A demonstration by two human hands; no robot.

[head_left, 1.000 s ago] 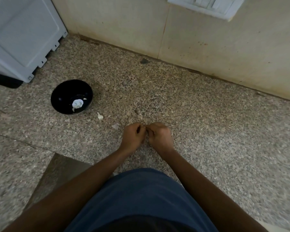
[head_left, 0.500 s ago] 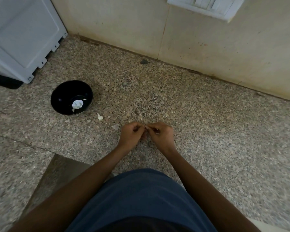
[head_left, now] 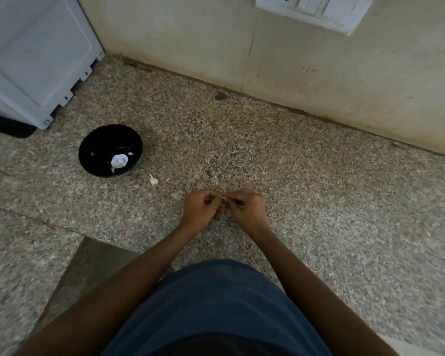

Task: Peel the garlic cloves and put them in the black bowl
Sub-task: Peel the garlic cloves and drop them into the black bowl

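A garlic clove (head_left: 224, 198) sits pinched between our left hand (head_left: 202, 209) and right hand (head_left: 246, 208) at mid-frame. The black bowl (head_left: 110, 150) stands well apart, toward the left.

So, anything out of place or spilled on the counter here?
One garlic clove lies loose on the granite counter, just right of the black bowl, and a scrap of peel sits near the left hand.

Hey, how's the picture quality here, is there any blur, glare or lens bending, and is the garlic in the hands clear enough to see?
Head view: soft, even light, no hard shadows; faint sheen inside the black bowl. Wide-angle bending curves the wall base and leans the switch plate. The edges are soft. The left hand and right hand pinch a small pale clove, too tiny to show detail.
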